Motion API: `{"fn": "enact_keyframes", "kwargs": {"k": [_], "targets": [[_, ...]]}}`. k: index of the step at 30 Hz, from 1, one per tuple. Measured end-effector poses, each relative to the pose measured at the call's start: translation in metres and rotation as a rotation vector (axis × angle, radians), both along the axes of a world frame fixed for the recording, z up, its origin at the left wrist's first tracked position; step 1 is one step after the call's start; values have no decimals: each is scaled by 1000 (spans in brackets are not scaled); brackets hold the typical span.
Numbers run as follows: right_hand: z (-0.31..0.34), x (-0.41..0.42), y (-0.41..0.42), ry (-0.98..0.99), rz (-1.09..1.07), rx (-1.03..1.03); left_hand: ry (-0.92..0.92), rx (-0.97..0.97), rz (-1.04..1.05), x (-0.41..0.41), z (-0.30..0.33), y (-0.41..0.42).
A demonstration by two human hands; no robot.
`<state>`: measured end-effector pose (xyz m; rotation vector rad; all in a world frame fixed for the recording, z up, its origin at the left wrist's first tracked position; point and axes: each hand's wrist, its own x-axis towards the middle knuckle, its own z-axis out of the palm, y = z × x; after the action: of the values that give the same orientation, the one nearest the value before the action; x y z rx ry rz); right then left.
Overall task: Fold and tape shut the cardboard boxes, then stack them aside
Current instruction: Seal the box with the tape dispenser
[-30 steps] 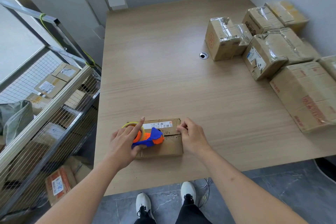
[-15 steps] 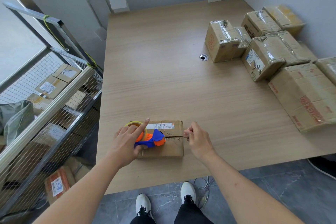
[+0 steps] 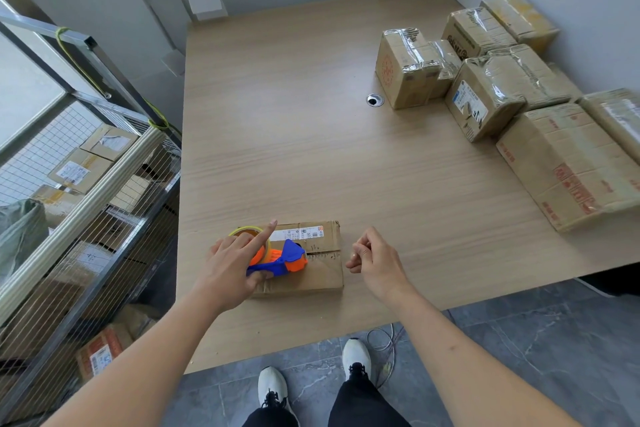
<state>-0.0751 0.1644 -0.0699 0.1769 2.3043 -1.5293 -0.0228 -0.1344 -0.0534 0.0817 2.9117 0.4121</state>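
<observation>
A small flat cardboard box with a white label lies near the front edge of the wooden table. On its left half sits a blue and orange tape dispenser with a yellowish tape roll. My left hand grips the dispenser, index finger stretched out over the roll. My right hand hovers just right of the box, apart from it, fingers loosely curled and holding nothing.
Several taped cardboard boxes are grouped at the table's right side, the largest nearest. A cable hole sits mid-table. A wire shelf rack with parcels stands along the left. My feet are below the table edge.
My right hand has let go of the box's right edge and drawn away to the right. My left hand still holds the dispenser on the box.
</observation>
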Motion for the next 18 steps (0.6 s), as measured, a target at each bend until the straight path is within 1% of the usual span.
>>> {"fn": "enact_keyframes", "kwargs": {"k": [3, 7, 13, 16, 18], "targets": [[-3, -3, -2, -109, -35, 1, -9, -15, -29, -3, 3, -2], [-12, -14, -6, -177, -44, 68, -27, -23, -43, -4, 7, -1], [-27, -21, -14, -309, -76, 9, -23, 29, -23, -1, 5, -1], [-40, -23, -18, -317, -48, 14, 10, 49, -13, 0, 1, 0], [-48, -23, -19, -267, 13, 111, 21, 51, -5, 0, -1, 0]]}}
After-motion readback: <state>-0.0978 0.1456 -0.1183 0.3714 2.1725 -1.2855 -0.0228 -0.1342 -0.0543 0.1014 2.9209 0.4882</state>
